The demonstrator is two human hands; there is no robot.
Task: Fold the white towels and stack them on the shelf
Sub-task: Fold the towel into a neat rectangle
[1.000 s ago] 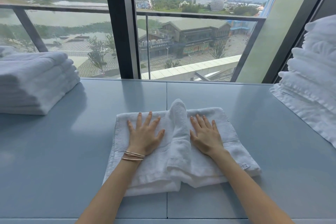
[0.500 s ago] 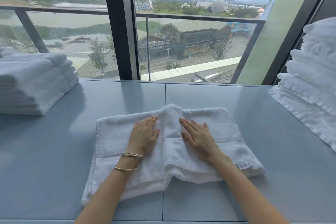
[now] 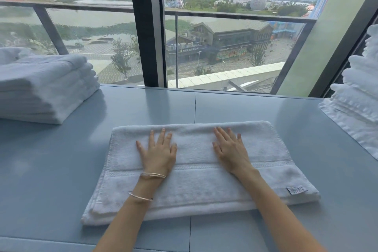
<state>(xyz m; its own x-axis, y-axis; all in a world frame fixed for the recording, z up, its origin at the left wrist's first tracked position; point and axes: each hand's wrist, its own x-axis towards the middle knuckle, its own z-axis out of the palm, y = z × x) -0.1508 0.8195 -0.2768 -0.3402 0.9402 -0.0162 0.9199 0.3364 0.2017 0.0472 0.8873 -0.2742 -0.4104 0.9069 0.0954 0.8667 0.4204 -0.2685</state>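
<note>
Sitting far left on the worktop (image 3: 51,159): folded stack (image 3: 45,86) of white towels. Centre: white towel (image 3: 196,174), folded flat, label at its right near corner. Left hand (image 3: 158,152) and right hand (image 3: 232,152) lie palms-down on it, fingers spread, grip on nothing. Far right: second towel pile (image 3: 356,96), partly out of frame.

Grey-blue table (image 3: 61,170): folded towel (image 3: 196,186) centre, towel stack (image 3: 45,86) left, towel pile (image 3: 356,104) right
</note>
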